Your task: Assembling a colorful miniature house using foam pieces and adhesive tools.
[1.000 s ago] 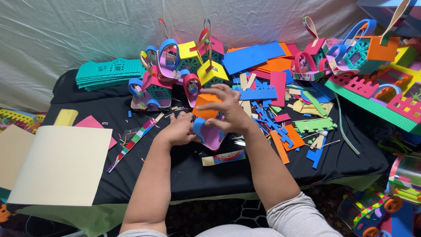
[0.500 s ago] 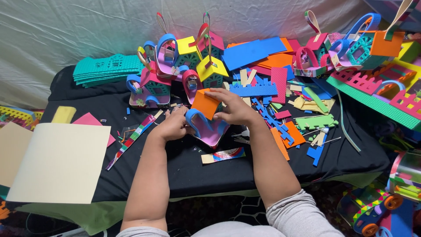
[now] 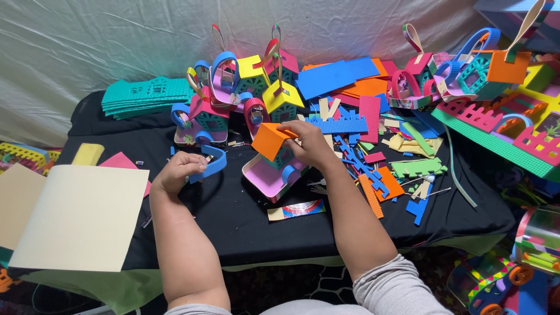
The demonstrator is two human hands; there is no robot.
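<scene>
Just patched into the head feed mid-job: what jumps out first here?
At the centre of the black table, the right hand grips a small foam house with an orange roof, while the left hand holds a curved blue foam strip. Behind them stands a cluster of finished colourful foam houses, and a large cream sheet lies at left.

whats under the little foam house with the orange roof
The foam house sits on a pink base, which lies on the black tablecloth. The right hand holds the roof; the left hand holds a blue strip. The cloth beneath the base is hidden.
</scene>
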